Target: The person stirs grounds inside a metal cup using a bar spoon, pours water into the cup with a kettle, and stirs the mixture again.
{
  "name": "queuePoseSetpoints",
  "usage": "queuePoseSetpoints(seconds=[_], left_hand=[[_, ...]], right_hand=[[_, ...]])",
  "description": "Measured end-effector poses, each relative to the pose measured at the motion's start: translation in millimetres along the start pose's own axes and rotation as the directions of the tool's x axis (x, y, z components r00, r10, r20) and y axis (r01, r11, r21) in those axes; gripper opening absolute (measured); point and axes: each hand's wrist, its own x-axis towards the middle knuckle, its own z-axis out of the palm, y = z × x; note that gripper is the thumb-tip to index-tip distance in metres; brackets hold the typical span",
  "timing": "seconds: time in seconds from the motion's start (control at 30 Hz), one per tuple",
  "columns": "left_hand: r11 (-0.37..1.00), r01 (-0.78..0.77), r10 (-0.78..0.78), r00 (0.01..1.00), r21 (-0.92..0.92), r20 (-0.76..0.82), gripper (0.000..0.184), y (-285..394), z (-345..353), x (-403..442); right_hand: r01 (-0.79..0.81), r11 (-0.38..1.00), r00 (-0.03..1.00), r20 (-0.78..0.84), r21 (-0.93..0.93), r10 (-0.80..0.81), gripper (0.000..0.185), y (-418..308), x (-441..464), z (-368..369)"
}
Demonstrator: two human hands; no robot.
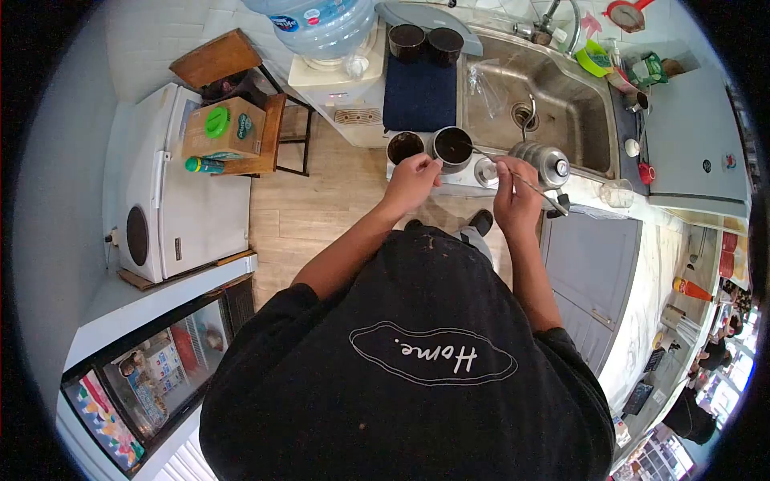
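On the narrow counter edge in front of me stands a metal cup with dark contents. Beside it on the left is a second cup, also dark inside. The curled fingers of my left hand close at the near side of the metal cup; the exact grip is partly hidden. A long-handled metal spoon is pinched in my right hand, its far end reaching over the cup's rim. Close to that hand are a clear glass and a steel gooseneck kettle.
Behind the cups lies a dark mat with two dark cups at its far end. The steel sink is to the right. A water dispenser and a wooden chair holding a cardboard box stand left.
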Motion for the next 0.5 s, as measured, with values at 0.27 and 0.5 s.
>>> queuePoseSetpoints(seconds=[0.27,0.5], left_hand=[[0.999,-0.038,0.038,0.999,-0.004,-0.013,0.034,-14,1,7],[1.0,-0.014,0.014,1.0,-0.022,-0.015,0.034,-17,1,9]], right_hand=[[0.021,0.999,0.999,0.034,-0.029,-0.02,0.009,-7,2,6],[0.071,0.997,0.997,0.039,0.033,-0.072,0.009,-3,-2,-4]])
